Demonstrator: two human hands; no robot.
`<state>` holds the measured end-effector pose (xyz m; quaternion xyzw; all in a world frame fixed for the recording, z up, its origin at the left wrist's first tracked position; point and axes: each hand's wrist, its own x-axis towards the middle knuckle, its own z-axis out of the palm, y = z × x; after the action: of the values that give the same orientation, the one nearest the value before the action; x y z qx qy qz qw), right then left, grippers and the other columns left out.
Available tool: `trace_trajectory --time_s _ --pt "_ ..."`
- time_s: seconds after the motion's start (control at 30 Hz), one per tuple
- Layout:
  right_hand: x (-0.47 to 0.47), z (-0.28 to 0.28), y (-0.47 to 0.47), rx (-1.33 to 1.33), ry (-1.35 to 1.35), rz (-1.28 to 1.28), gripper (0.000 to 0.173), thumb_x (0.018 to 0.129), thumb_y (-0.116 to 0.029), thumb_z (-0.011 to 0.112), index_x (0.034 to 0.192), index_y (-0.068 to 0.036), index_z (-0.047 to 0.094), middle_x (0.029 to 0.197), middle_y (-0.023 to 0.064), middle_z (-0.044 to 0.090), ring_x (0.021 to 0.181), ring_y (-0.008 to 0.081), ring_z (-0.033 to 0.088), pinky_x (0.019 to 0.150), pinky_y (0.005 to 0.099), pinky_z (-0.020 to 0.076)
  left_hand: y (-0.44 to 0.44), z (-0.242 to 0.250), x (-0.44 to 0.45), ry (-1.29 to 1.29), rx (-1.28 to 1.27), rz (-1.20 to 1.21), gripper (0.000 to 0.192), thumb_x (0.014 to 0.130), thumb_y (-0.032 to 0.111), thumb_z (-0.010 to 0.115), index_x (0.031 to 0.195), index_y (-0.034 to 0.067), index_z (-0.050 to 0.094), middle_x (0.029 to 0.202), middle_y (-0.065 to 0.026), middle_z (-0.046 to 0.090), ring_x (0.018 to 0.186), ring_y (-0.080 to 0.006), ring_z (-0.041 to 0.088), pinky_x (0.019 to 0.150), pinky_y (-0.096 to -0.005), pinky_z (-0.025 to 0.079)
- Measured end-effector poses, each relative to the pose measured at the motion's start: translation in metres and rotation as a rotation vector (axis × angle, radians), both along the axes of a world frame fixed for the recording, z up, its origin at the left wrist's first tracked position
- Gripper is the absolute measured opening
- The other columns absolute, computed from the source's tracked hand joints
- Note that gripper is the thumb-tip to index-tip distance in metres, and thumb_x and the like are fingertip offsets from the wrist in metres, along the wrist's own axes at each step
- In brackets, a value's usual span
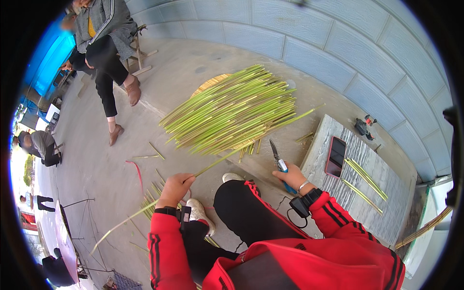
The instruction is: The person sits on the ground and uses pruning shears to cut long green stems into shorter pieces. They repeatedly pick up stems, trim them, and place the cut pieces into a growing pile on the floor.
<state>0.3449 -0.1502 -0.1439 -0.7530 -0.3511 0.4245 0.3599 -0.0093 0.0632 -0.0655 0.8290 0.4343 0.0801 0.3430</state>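
Note:
My left hand (176, 188) is closed around a long green plant stem (214, 164). One end of that stem runs up to the right past a large pile, the other bends down to the left. In my right hand (291, 175) are blue-handled metal shears (280, 164), their tips pointing up and away from the stem. Beyond both hands lies the pile of cut green stems (232, 112), spread over a round woven tray (210, 84) on the concrete. Some short cut pieces (250, 148) lie at its near edge.
A stone slab (326, 127) at the right bears a phone (336, 157) and several stem pieces (366, 179). More stems (149, 203) lie by my left foot, near a pink ribbon (139, 175). A seated person (108, 61) is at the upper left. A block wall (308, 40) curves behind.

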Motion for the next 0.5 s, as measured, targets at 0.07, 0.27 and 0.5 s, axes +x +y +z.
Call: trace_trajectory --time_s 0.07,0.27,0.5 --pt "-0.003 -0.003 0.000 0.007 -0.057 0.008 0.051 0.077 -0.036 0.071 0.106 0.005 0.059 0.075 0.0135 0.064 0.067 0.0220 0.061 0.064 0.0350 0.0484 0.003 0.001 -0.001 0.031 0.086 -0.039 0.023 0.087 0.024 0.063 0.100 0.006 0.069 0.093 -0.0152 0.068 0.087 -0.0343 0.063 0.079 -0.0383 0.050" --pt "-0.013 0.015 0.008 0.134 -0.029 0.039 0.048 0.077 -0.034 0.072 0.109 0.001 0.060 0.083 0.0111 0.063 0.075 0.0204 0.059 0.071 0.0340 0.0478 0.007 0.000 0.012 0.049 0.130 -0.120 0.023 0.088 0.025 0.060 0.102 0.009 0.070 0.097 -0.0148 0.066 0.092 -0.0348 0.062 0.082 -0.0395 0.049" --pt "-0.029 0.034 0.022 0.140 -0.108 0.115 0.058 0.078 -0.033 0.073 0.123 -0.002 0.055 0.087 0.0112 0.066 0.078 0.0229 0.063 0.075 0.0348 0.0498 0.001 0.003 0.015 0.090 -0.052 -0.158 0.028 0.088 0.027 0.059 0.110 0.011 0.068 0.100 -0.0163 0.067 0.094 -0.0357 0.062 0.084 -0.0393 0.049"
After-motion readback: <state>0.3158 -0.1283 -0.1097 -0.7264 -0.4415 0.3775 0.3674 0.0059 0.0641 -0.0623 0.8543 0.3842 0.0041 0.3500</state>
